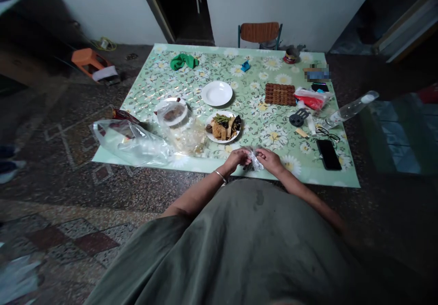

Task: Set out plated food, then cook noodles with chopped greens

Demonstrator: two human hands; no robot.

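- Left hand (238, 158), silver bangle at the wrist: fingers are closing together on one side of a small crumpled clear plastic bag (255, 162).
- Right hand (270, 158): fingers are pinching the other side of the same bag; both hands are meeting over it.
- The bag is sitting at the near edge of the pale green floral vinyl table cover (267, 127), just in front of the person's body; its contents are too small to tell.
- White plate of mixed cooked food (223, 126) is standing just beyond the hands. Judged risk: a sudden tug on the bag is likely to send an elbow or wrist into it.
- Large loose clear plastic bag (137, 143) is lying to the left, partly overhanging the table edge; it looks liable to slide off.
- Clear plastic bottle (349, 110) is lying across the right edge and could roll.
- Black smartphone (328, 154) is resting near the right hand; any spill from the small bag could reach it.
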